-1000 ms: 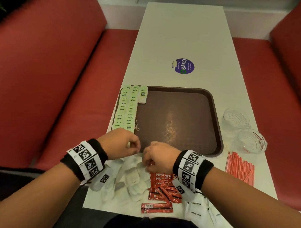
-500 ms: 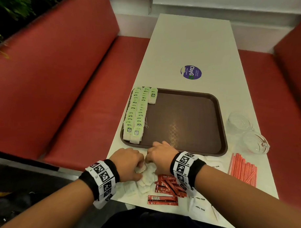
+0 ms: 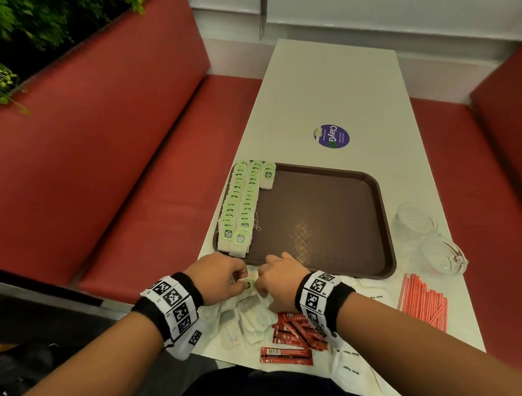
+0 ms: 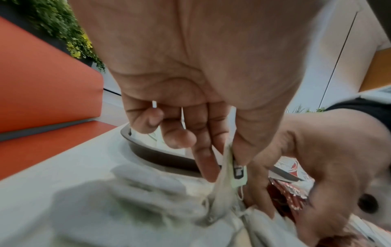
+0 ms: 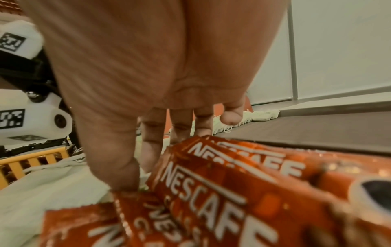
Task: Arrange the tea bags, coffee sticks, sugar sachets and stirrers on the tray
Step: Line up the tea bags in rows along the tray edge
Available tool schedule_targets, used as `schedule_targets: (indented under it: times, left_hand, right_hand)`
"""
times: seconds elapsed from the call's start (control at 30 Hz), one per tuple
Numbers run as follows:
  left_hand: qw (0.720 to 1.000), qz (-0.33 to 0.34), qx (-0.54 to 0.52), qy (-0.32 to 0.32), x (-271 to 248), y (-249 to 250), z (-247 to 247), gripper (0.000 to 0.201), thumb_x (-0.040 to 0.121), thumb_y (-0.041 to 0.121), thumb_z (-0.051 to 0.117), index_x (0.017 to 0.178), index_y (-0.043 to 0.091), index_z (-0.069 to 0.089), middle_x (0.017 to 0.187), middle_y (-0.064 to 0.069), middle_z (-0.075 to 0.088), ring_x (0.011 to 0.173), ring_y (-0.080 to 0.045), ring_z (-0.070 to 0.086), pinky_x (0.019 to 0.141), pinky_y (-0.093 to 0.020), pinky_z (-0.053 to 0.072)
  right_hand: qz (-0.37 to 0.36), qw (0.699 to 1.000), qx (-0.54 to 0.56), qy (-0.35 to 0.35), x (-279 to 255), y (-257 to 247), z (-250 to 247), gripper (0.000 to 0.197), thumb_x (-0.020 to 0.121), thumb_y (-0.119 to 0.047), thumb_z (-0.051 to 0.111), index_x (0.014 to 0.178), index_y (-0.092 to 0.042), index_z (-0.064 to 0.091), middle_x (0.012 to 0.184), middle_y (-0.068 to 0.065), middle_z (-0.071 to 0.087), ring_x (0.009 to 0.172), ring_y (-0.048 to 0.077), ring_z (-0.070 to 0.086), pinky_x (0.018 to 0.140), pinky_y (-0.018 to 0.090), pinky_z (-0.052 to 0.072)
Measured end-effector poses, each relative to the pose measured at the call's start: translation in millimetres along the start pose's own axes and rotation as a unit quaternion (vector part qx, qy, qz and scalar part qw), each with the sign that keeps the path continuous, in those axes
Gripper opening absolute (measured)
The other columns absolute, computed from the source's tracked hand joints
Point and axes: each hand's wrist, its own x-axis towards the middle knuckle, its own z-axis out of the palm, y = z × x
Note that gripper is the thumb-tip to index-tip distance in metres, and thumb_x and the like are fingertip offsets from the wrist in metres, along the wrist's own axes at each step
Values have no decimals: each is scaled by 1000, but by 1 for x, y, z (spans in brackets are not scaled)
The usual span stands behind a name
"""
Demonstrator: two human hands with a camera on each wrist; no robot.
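Note:
A brown tray (image 3: 338, 254) holds rows of green-tagged tea bags (image 3: 242, 204) along its left side. In front of it, my left hand (image 3: 242, 283) pinches one tea bag (image 3: 248, 284) between thumb and forefinger; the left wrist view shows that tea bag (image 4: 224, 192) hanging from my left hand (image 4: 228, 160) above the loose tea bags (image 3: 249, 316). My right hand (image 3: 264, 286) is close beside it, its fingers (image 5: 152, 133) reaching down onto the pile beside red coffee sticks (image 3: 294, 330). I see nothing held in it.
Red stirrers (image 3: 423, 301) lie at the right of the white table (image 3: 332, 85), behind them two glass bowls (image 3: 414, 219). White sugar sachets (image 3: 351, 369) lie at the near edge. Red benches (image 3: 104, 161) flank the table. A round sticker (image 3: 331, 136) sits beyond the tray.
Both hands drew back from the tray's near left corner to the loose pile. My left hand now pinches a tea bag. The head view has tilted up.

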Motion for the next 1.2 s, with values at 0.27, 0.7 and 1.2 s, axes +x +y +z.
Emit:
schedule_targets:
  times: [0.27,0.7,1.2]
  left_hand:
    - [998,-2,-41,52,2,-1,-16,15,90,46,64,89,32,67,62,21,51,61,12,50,54,-13,28]
    - [991,27,-94,93,26,7,-50,9,90,40,70,89,31,69,65,40,55,51,-3,47,52,-19,31]
    - [974,34,-110,195,103,16,-95,9,99,24,58,103,25,66,81,16,62,70,-4,57,66,-24,44]
  right_hand:
    - [4,995,56,83,-6,7,-5,13,84,-34,56,76,-24,56,102,0,59,100,23,47,87,42,38]
    - [96,872,422,227,-16,51,-24,22,85,-21,62,80,-19,41,62,-4,45,54,14,37,54,31,35]
    - [150,859,420,250,-12,79,-20,20,95,-24,58,110,-22,44,81,3,63,69,20,59,66,38,46]
